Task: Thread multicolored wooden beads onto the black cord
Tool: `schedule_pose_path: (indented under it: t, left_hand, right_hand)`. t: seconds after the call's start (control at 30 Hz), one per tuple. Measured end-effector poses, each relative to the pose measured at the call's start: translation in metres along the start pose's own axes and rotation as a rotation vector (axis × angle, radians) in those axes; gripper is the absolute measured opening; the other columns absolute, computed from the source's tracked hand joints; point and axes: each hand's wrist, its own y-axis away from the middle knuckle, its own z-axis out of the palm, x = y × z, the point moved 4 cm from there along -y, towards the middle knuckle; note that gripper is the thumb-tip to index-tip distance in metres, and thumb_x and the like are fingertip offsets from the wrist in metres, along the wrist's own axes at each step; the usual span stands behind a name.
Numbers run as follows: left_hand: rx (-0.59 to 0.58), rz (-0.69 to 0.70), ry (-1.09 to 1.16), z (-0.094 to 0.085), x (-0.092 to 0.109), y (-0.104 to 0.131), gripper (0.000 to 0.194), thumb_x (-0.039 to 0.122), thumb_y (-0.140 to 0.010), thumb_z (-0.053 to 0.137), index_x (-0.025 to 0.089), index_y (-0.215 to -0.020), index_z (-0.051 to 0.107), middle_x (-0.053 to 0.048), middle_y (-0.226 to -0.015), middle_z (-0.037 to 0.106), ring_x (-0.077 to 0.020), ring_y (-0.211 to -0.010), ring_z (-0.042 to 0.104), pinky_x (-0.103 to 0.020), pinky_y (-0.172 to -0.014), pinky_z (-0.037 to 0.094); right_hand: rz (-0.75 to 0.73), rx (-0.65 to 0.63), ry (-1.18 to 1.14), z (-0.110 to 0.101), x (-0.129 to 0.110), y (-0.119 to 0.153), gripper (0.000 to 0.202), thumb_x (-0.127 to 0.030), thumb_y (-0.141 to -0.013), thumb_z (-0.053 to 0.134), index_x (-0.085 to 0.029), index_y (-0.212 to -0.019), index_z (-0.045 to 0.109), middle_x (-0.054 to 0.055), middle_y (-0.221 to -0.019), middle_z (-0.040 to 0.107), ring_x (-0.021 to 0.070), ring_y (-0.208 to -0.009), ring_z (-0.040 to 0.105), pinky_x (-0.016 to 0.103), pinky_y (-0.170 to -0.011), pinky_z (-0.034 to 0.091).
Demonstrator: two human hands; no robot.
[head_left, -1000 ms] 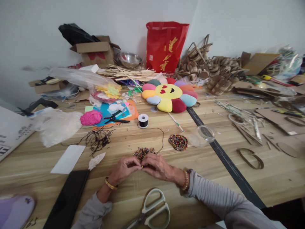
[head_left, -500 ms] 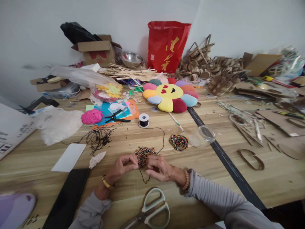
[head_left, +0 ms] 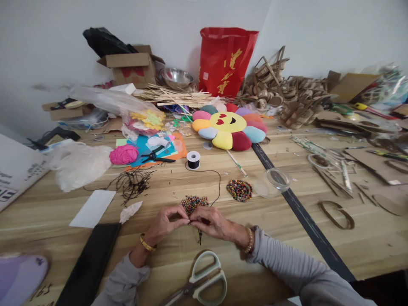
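Observation:
My left hand [head_left: 168,222] and my right hand [head_left: 212,222] meet fingertip to fingertip in front of a pile of small multicoloured beads [head_left: 194,203]. Both are closed in a pinch. A thin black cord [head_left: 219,187] runs from a white spool [head_left: 193,160] round to my right hand, and a short length with something small on it dangles below those fingers. Whatever sits between my left fingertips is too small to make out. Right of the pile lies a coil of strung beads [head_left: 239,190]. Scissors [head_left: 208,278] with pale handles lie nearer me.
Black cord scraps [head_left: 134,185], a white card [head_left: 92,208] and a black flat case [head_left: 91,263] lie to the left. A clear round container [head_left: 277,179] stands to the right, by a dark strip [head_left: 306,212]. Behind are a flower cushion [head_left: 228,127] and black-handled pliers [head_left: 156,157].
My hands have come together, the left moving right and the right slightly left, until the fingertips meet. The hanging cord loop now dangles narrower under my right hand.

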Motion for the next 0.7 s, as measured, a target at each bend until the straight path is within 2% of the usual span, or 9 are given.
schedule_pose_path:
  t: [0.23, 0.43, 0.7]
  left_hand:
    - [0.009, -0.027, -0.231, -0.009, 0.011, 0.002, 0.013, 0.027, -0.075, 0.066, 0.015, -0.071, 0.069, -0.003, -0.07, 0.068, -0.0161, -0.068, 0.06, -0.025, -0.067, 0.046]
    - [-0.093, -0.049, -0.409, -0.017, 0.005, 0.007, 0.008, 0.019, -0.073, 0.063, 0.016, -0.071, 0.07, -0.001, -0.065, 0.061, -0.013, -0.059, 0.054, -0.021, -0.055, 0.042]
    - [-0.141, -0.011, -0.613, -0.012, 0.004, 0.007, 0.012, 0.015, -0.074, 0.059, 0.017, -0.073, 0.07, -0.003, -0.069, 0.062, -0.0154, -0.064, 0.056, -0.024, -0.061, 0.041]
  right_hand:
    - [0.047, -0.038, 0.044, -0.003, -0.002, -0.003, 0.011, -0.018, -0.092, 0.047, -0.015, -0.087, 0.056, 0.007, -0.08, 0.061, 0.0145, -0.076, 0.057, 0.026, -0.069, 0.048]
    - [0.045, 0.004, 0.053, -0.003, 0.003, -0.002, 0.01, -0.017, -0.091, 0.049, -0.015, -0.086, 0.058, 0.006, -0.082, 0.061, 0.0145, -0.077, 0.057, 0.026, -0.07, 0.048]
    - [0.052, 0.04, 0.062, 0.001, 0.01, 0.001, 0.007, -0.019, -0.09, 0.054, -0.014, -0.087, 0.059, 0.005, -0.077, 0.061, 0.0138, -0.069, 0.056, 0.024, -0.064, 0.046]
